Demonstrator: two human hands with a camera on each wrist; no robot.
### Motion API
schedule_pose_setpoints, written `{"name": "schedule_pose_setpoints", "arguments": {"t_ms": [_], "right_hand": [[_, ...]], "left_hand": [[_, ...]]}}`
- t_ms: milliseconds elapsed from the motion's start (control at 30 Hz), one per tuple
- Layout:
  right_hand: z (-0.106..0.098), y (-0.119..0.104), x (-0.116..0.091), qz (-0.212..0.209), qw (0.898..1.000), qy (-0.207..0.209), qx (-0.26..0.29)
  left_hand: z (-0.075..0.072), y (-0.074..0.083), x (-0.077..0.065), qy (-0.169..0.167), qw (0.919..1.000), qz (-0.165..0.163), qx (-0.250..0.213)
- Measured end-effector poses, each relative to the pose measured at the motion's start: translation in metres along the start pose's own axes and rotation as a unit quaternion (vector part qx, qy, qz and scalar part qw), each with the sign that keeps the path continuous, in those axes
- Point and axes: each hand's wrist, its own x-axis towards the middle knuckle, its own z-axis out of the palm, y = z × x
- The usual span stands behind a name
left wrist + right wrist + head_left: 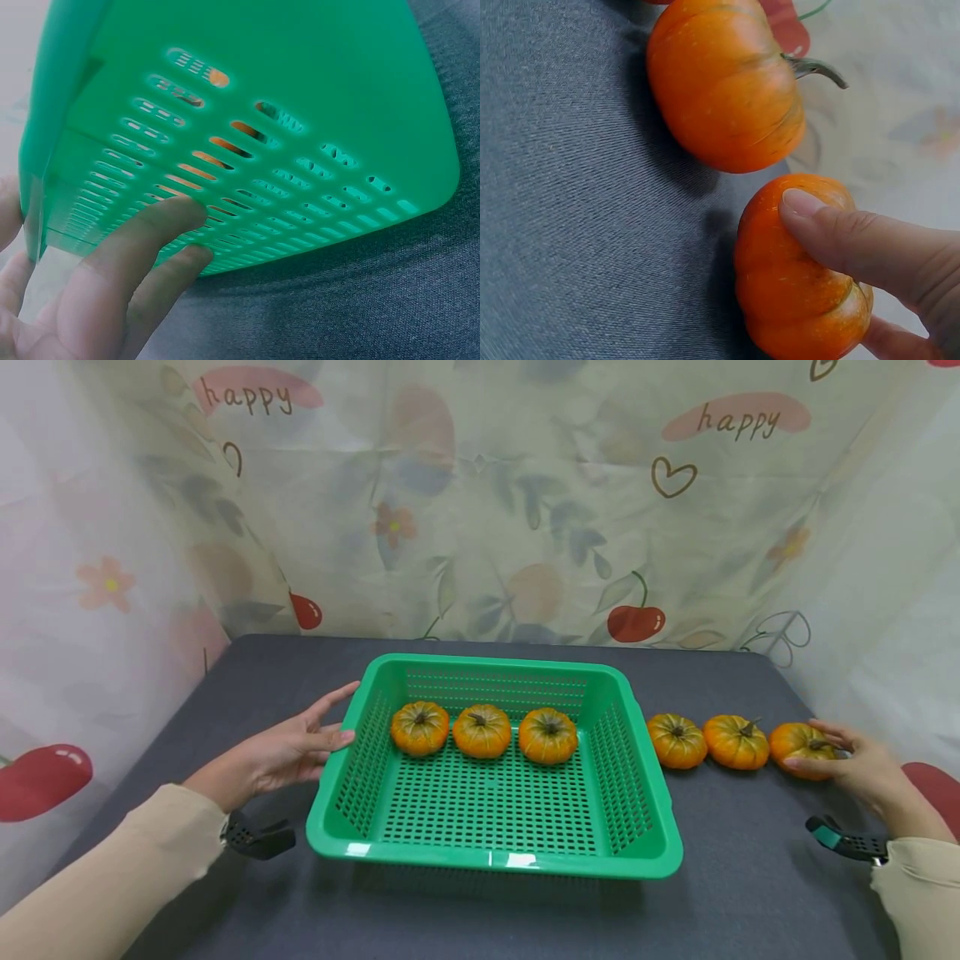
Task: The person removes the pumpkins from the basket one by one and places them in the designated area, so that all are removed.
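A green plastic basket (491, 864) with slotted walls stands on the dark table, with three small orange pumpkins (482, 732) in a row inside. My left hand (288, 750) is at its left side, fingers fairly straight. In the left wrist view, fingertips (184, 214) touch the basket's slotted outer wall (337, 97). Far to the right, my right hand (862, 768) grips the outermost pumpkin (797, 750) of another row. Its thumb (855, 240) presses on that pumpkin's side in the right wrist view, while the other fingers are mostly hidden behind it.
Two more pumpkins, one beside the basket (677, 742) and one with a raised stem (737, 743), sit between the basket and my right hand. The dark cloth-covered table (525, 914) meets a printed curtain (480, 527) at the back and sides.
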Motion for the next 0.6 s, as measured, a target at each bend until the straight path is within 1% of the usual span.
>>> {"name": "schedule_pose_setpoints", "arguments": {"t_ms": [167, 400, 600], "right_hand": [[-0.0044, 0.0012, 0.0005, 0.0, 0.999, -0.034, 0.0], [-0.006, -0.0032, 0.0003, 0.002, 0.999, -0.046, -0.012], [-0.0075, -0.0087, -0.0001, 0.009, 0.998, -0.06, 0.001]], "left_hand": [[0.0004, -0.0002, 0.0, 0.001, 1.0, -0.001, -0.004], [0.0012, 0.0009, -0.001, 0.005, 1.0, -0.001, -0.002], [0.001, 0.0017, -0.0013, 0.004, 1.0, -0.001, -0.001]]}}
